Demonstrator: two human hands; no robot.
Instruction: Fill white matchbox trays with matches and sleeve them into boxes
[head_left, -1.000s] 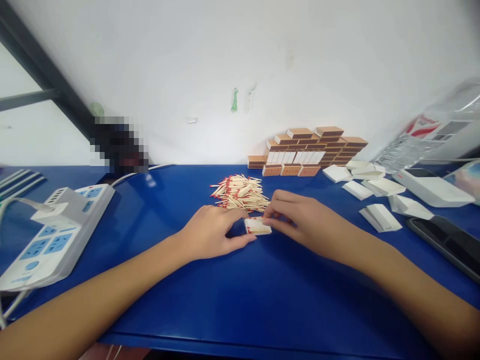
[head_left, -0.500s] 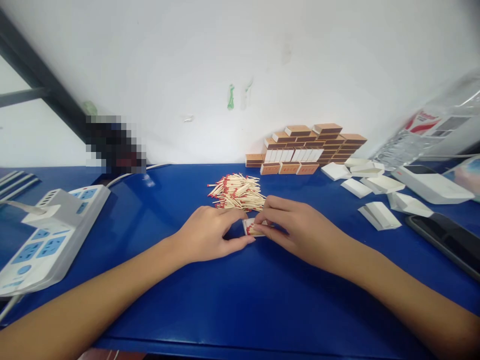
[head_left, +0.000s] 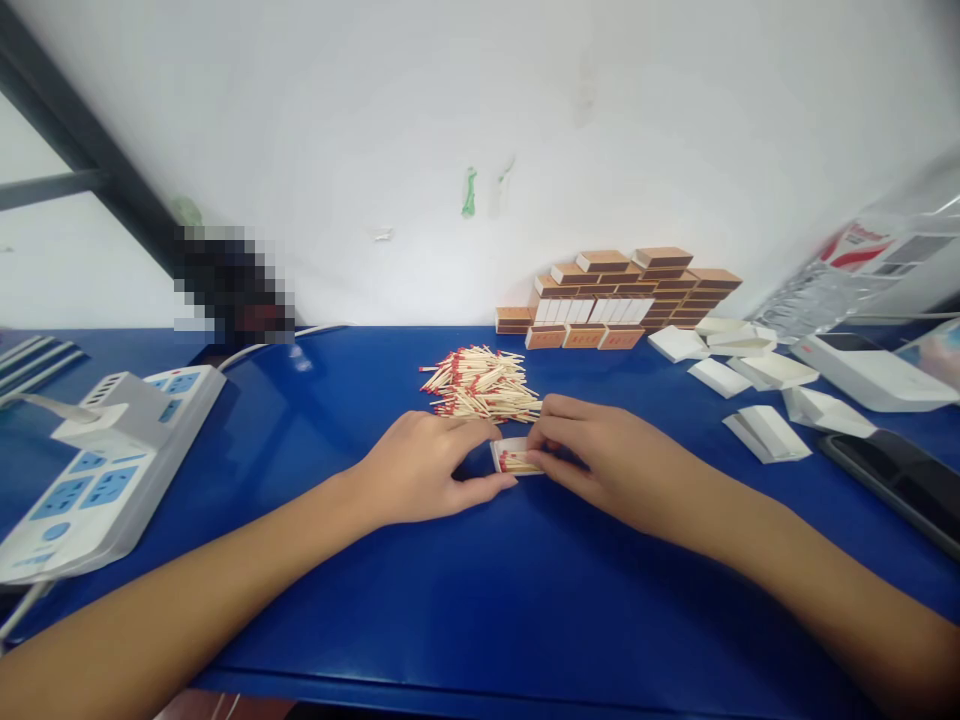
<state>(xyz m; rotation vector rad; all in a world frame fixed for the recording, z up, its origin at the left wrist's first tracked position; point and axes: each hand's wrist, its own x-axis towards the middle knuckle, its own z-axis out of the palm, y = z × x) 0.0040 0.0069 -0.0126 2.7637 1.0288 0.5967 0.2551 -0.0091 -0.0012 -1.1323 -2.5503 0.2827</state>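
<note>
A small white matchbox tray (head_left: 513, 443) rests on the blue table between my hands, with several red-tipped matches (head_left: 514, 461) lying in its near part. My left hand (head_left: 427, 468) holds the tray's left end, thumb and forefinger at its near and far corners. The fingers of my right hand (head_left: 592, 450) are pinched over the tray's right part, their tips on the matches; the tray's right end is hidden behind them. Just beyond the tray lies a heap of loose matches (head_left: 480, 382), heads pointing many ways.
Stacked matchboxes (head_left: 600, 283) stand against the wall. To the right lie empty white trays (head_left: 766, 434), a phone (head_left: 900, 480), a white box (head_left: 877, 375) and a tilted plastic bottle (head_left: 847, 255). A power strip (head_left: 112, 480) with a plugged-in adapter sits at the left.
My right hand's fingertips have shifted slightly right along the tray, uncovering more of the matches and the tray's inside. My left hand stays at the left end. The whole view has shifted slightly.
</note>
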